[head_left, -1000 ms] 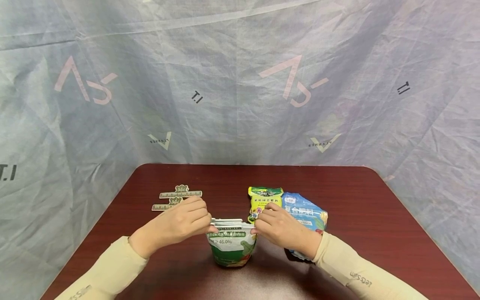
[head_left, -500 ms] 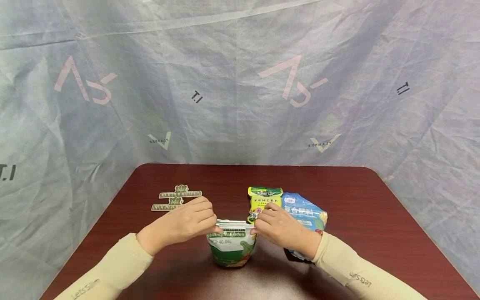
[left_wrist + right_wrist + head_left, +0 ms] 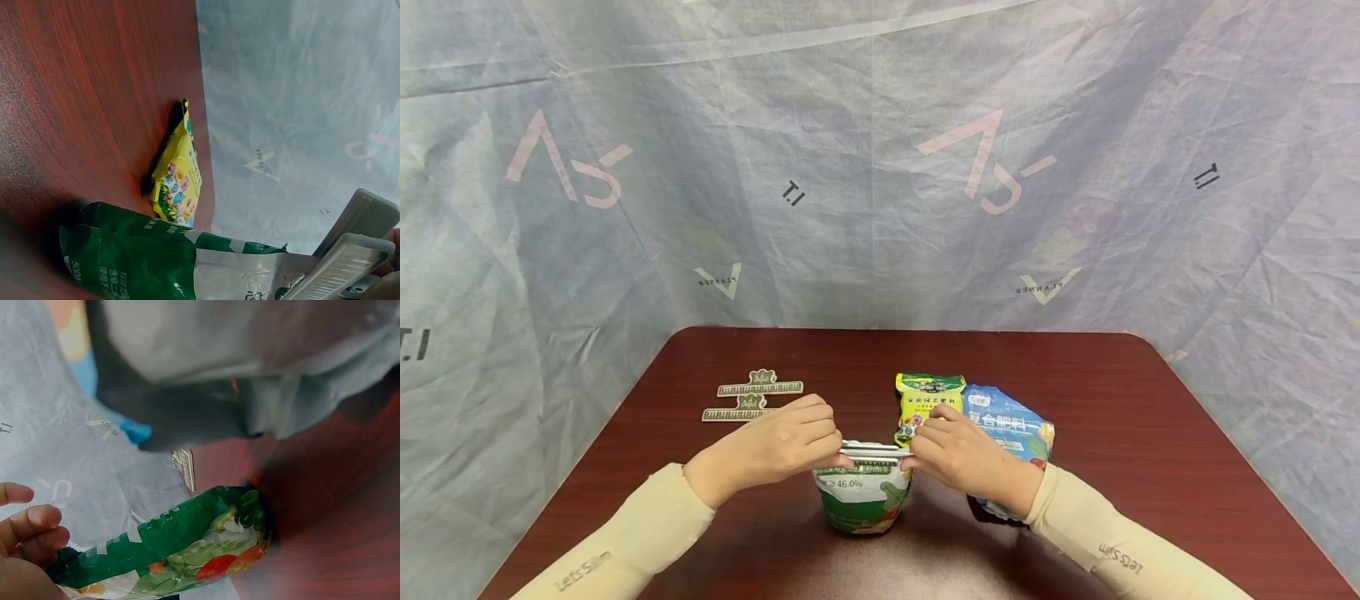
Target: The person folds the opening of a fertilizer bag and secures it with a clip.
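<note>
A green and white fertilizer bag (image 3: 861, 504) stands upright on the table in front of me, its top drawn flat. My left hand (image 3: 775, 442) grips one end of a pale bag clip (image 3: 874, 452), which lies across the top of that bag. In the left wrist view the two long bars of the clip (image 3: 344, 262) stand slightly apart at the bag's mouth. My right hand (image 3: 962, 454) pinches the bag's top right corner, near the clip's far end. Vegetables printed on the bag (image 3: 212, 562) show in the right wrist view.
Two more flat bag clips (image 3: 760, 389) lie at the back left of the table (image 3: 835, 358). A small yellow fertilizer packet (image 3: 925, 400) and a larger blue fertilizer bag (image 3: 1000, 425) lie behind my right hand. A printed grey cloth (image 3: 872, 275) hangs behind the table.
My left hand has moved a little to the right, and the clip has slid right along the bag's top towards my right hand. The right hand and the bag have stayed put.
</note>
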Motion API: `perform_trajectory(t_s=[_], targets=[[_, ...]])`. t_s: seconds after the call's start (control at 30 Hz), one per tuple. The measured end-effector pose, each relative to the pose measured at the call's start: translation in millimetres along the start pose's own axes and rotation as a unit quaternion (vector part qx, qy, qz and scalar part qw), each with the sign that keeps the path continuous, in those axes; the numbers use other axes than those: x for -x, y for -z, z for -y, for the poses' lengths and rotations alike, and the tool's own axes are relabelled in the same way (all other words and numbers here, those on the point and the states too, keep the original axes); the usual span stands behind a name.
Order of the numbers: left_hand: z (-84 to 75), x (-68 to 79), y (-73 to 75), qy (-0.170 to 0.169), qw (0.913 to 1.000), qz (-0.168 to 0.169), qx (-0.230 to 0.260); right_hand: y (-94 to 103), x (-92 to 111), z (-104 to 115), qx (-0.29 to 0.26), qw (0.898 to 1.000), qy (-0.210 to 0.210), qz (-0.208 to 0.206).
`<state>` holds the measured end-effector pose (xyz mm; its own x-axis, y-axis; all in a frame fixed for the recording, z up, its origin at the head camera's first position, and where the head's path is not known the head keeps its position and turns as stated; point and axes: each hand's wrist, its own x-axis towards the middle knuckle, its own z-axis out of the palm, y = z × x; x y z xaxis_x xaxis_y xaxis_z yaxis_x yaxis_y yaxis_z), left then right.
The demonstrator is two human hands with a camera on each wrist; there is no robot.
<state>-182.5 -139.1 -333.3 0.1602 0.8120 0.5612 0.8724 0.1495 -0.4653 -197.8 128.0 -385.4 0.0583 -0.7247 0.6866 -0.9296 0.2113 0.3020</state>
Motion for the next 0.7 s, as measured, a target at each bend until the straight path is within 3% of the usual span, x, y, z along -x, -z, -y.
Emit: perform_trajectory(t_s=[0.7], targets=[[-2.0,-10.3,-6.5,-0.002,0.9999,0.005,-0.015,3.8,0.9,3.1,0.026,0.999,-0.004,0.022]])
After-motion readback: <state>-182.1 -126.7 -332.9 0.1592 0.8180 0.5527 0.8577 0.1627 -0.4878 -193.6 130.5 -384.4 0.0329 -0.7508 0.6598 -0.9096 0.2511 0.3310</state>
